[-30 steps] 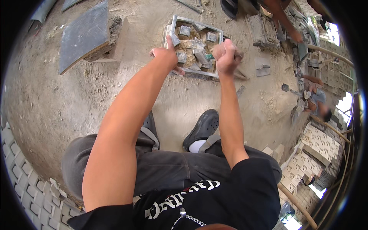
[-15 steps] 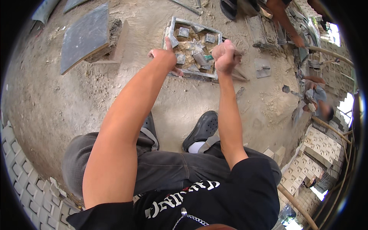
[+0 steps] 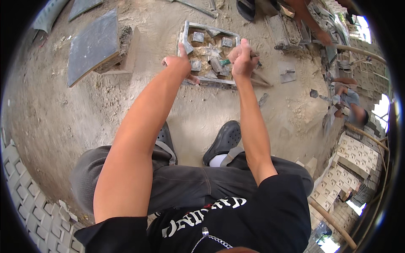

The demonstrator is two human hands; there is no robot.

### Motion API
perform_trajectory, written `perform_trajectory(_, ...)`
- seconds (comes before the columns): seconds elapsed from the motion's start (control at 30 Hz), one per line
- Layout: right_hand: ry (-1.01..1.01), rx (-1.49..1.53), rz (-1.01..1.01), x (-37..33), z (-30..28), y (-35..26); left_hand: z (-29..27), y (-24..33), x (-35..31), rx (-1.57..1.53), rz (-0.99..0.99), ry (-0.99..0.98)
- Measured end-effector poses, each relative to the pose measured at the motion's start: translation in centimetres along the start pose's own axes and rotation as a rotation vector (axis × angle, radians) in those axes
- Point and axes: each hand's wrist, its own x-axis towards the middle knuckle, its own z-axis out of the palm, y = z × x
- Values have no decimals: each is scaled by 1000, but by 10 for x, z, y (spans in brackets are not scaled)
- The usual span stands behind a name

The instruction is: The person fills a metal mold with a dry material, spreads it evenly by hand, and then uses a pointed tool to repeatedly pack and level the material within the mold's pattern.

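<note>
A square metal mould frame [image 3: 213, 81] lies on the dusty ground in front of me, with several grey metal blocks [image 3: 198, 37] and sandy material inside. My left hand [image 3: 179, 65] rests at its left side, fingers spread, index finger along the frame and thumb near the front edge. Closed around a small tool is my right hand [image 3: 244, 61], over the frame's right side. That tool [image 3: 217, 64] has a green neck and a greyish flat end down among the blocks; my fingers cover most of its handle.
Left of the mould, a dark slab [image 3: 93, 46] sits tilted on a support. A flat trowel [image 3: 287, 72] lies to the right. Another person's arm [image 3: 314, 29] reaches in at upper right, and a second person [image 3: 349, 100] crouches farther right. Patterned blocks [image 3: 356, 154] stand stacked at lower right.
My right hand has shifted slightly left with the tool, whose end stays among the blocks. My left hand keeps its place on the frame. The whole view has moved a little.
</note>
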Motion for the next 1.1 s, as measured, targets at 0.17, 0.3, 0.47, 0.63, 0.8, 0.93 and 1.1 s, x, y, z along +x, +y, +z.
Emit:
perform_trajectory(0.17, 241, 117, 44, -11, 18, -50, -1, -4, -3, -29, 3, -19)
perform_trajectory(0.3, 312, 156, 45, -24, 31, -61, 2, -5, 2, -9, 2, -15)
perform_trajectory(0.47, 117, -1, 7, -35, 18, 2, 1, -3, -2, -33, 7, -1)
perform_trajectory(0.63, -229, 194, 89, -20, 2, -5, -3, -6, -7, -73, 43, -13)
perform_trajectory(0.8, -155, 181, 16, -13, 32, -65, -1, -14, -9, -102, 75, -12)
perform_trajectory(0.93, -164, -7, -62, -11, 23, -39, -5, -11, -8, -114, 63, -21)
perform_trajectory(1.1, -220, -108, 86, -18, 34, -3, 4, -12, 2, -121, 52, 5)
